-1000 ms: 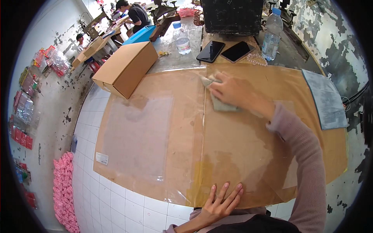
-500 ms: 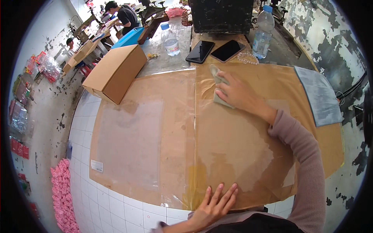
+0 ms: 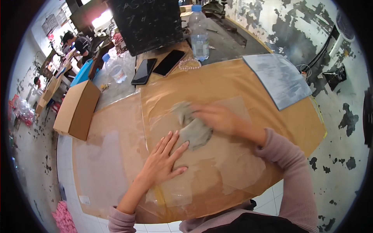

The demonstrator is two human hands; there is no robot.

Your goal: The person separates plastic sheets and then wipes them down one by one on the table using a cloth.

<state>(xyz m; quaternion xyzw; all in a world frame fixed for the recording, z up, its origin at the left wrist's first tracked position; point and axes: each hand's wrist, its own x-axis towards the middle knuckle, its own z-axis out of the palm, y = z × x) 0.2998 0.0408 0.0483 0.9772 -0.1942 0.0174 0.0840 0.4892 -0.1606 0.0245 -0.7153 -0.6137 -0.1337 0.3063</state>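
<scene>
Holds a grey-green cloth (image 3: 197, 134) in the blurred right hand (image 3: 217, 118), with fingers gripping its upper right side; lets the rest spread left of and below the fingertips, on a translucent plastic sheet (image 3: 237, 165) over the brown table covering (image 3: 272, 83). Rests the left hand (image 3: 161, 161) flat, with fingers spread wide, just below and left of the cloth, putting the index fingertip at its lower-left edge.

Likely a workshop, covered worktable (image 3: 233, 81), peeling wall (image 3: 344, 147), person (image 3: 82, 45) in background
</scene>
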